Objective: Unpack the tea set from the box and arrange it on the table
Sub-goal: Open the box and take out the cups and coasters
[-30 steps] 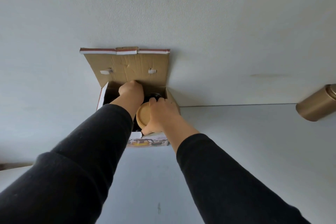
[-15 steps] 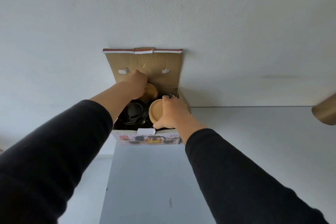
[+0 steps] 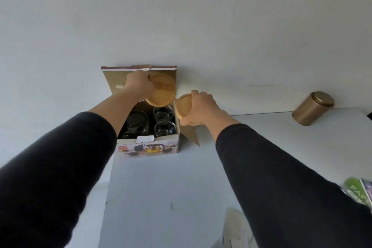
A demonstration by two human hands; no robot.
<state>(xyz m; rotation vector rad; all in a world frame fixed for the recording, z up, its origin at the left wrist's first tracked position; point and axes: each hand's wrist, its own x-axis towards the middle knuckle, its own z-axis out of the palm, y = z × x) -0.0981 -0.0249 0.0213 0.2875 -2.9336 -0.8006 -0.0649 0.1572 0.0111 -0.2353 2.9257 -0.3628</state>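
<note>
Close to me, at the right edge, I see a green packet (image 3: 357, 192) lying on the white table (image 3: 161, 197). If my right arm swings back low, I think my sleeve could knock it.

Further out stands the tea set box (image 3: 148, 146), open at the top. Inside it are the glass cups (image 3: 163, 122) and a dark glass piece (image 3: 136, 123) beside them. They have not come out.

My right hand (image 3: 201, 109) holds a small wooden coaster (image 3: 184, 106) by its edge, just past the box's right wall. My left hand (image 3: 138, 85) pinches a bigger wooden plate (image 3: 163, 90) above the box, in front of the lid flap (image 3: 112, 76).

I think the big plate could slip, since only fingertips hold its rim. It would fall right onto the glass cups and might crack them.

Far right, a gold tin (image 3: 313, 107) stands by the wall, well apart from my hands.
</note>
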